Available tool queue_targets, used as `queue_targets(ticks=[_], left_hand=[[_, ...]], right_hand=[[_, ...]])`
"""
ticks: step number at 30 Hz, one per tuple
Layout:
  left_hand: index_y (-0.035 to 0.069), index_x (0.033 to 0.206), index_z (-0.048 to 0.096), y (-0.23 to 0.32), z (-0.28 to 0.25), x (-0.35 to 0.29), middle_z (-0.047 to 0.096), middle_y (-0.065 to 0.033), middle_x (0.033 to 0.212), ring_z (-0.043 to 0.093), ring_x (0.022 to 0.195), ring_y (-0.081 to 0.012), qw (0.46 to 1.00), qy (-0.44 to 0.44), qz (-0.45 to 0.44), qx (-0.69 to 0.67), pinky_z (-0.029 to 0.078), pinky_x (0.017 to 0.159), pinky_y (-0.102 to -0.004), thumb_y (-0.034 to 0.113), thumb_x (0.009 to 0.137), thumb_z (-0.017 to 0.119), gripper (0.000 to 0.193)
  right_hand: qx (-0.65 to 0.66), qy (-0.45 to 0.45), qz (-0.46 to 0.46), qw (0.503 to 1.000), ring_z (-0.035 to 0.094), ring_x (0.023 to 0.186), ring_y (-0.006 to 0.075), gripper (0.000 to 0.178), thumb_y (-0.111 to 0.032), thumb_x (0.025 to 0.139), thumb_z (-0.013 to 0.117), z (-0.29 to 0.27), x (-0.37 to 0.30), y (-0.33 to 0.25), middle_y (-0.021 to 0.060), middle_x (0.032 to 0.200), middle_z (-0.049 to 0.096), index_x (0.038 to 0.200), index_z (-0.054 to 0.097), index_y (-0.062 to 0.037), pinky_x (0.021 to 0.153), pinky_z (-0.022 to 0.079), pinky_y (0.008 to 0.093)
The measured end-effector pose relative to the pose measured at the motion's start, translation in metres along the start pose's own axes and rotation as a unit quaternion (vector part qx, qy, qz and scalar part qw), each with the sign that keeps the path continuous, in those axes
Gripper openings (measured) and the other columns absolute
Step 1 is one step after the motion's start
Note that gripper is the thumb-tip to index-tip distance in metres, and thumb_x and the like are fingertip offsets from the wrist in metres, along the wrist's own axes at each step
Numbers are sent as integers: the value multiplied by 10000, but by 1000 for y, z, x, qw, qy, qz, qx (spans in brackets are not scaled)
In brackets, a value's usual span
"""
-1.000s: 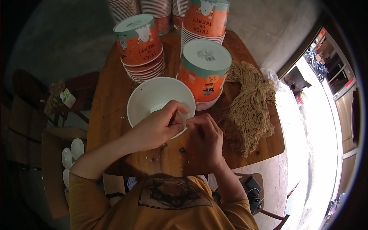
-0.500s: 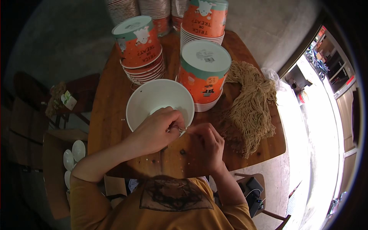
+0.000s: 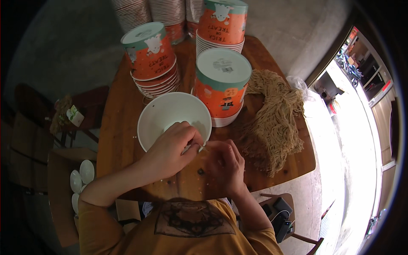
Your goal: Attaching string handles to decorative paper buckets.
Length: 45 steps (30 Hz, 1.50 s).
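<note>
A paper bucket [image 3: 157, 114], white inside, stands mouth up on the wooden table with a small dark hole near its far rim. My left hand [image 3: 174, 146] reaches over its near side, with thumb and forefinger closed at the right part of the rim. A short pale cord [image 3: 204, 147] shows between my two hands at that rim. Just right of it, my right hand [image 3: 229, 163] has its fingers curled in a pinch at the cord, slightly blurred. To the right lies a thick bundle of tan cords [image 3: 278, 123].
Upside-down stacks of orange buckets stand behind the open one: a left stack [image 3: 151, 55], a middle stack [image 3: 221, 89] and a back stack [image 3: 223, 23]. Wrapped bucket stacks [image 3: 168, 12] rise behind. On the left, a cardboard box [image 3: 59, 178] holds several white-topped items. A chair [image 3: 284, 204] carries dark devices.
The view has shifted slightly. My left hand has turned a little at the rim, its thumb now stretched more along it. The right hand stays close by, its fingers moving.
</note>
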<state>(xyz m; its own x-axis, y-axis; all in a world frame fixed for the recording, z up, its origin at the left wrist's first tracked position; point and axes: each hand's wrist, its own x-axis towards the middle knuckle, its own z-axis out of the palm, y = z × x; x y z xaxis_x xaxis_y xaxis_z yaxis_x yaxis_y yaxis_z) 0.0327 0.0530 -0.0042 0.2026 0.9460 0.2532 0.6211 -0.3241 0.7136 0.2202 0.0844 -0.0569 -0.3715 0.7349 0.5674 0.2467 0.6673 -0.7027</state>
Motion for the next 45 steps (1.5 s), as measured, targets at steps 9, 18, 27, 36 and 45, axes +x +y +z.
queue_targets(ticks=[9, 18, 27, 36, 45], left_hand=[[29, 928, 524, 3, 1, -1, 557, -112, 911, 558, 881, -328, 994, 28, 71, 79, 467, 743, -424, 26, 848, 653, 151], [26, 914, 506, 2, 0, -2, 540, -114, 881, 550, 845, -330, 989, 20, 103, 104, 461, 712, -424, -18, 831, 619, 148], [27, 912, 508, 4, 3, -5, 553, -110, 863, 564, 834, -319, 984, 40, 122, 120, 470, 708, -417, 18, 856, 621, 127], [85, 974, 625, -5, -27, -48, 610, -52, 900, 611, 870, -260, 975, -35, 108, 191, 508, 729, -369, 125, 818, 728, 191], [117, 1000, 659, -21, -55, -83, 605, -41, 1044, 552, 1112, -247, 949, 27, 137, 282, 376, 1045, -501, 58, 699, 743, 318]], right_hand=[[-88, 44, -80, 992, 599, 625, 233, 301, -34, 785, 750, 5, 3, -1, 55, 756, 553, 1041, 601, -92, 509, 491, 342], [-59, 42, -49, 996, 604, 596, 245, 231, 0, 788, 716, 8, -4, 0, 60, 738, 576, 933, 552, -76, 514, 493, 350], [-37, 1, 10, 999, 623, 626, 269, 168, -15, 811, 707, 8, -17, -4, 78, 748, 599, 907, 580, -70, 550, 500, 359], [-43, -166, -103, 980, 636, 750, 244, 93, -7, 821, 691, -57, 40, -34, 71, 836, 607, 902, 670, -47, 636, 520, 349], [-53, -216, -180, 958, 626, 774, 303, 70, -72, 849, 675, 16, 62, -10, 76, 847, 587, 881, 615, -56, 658, 520, 402]])
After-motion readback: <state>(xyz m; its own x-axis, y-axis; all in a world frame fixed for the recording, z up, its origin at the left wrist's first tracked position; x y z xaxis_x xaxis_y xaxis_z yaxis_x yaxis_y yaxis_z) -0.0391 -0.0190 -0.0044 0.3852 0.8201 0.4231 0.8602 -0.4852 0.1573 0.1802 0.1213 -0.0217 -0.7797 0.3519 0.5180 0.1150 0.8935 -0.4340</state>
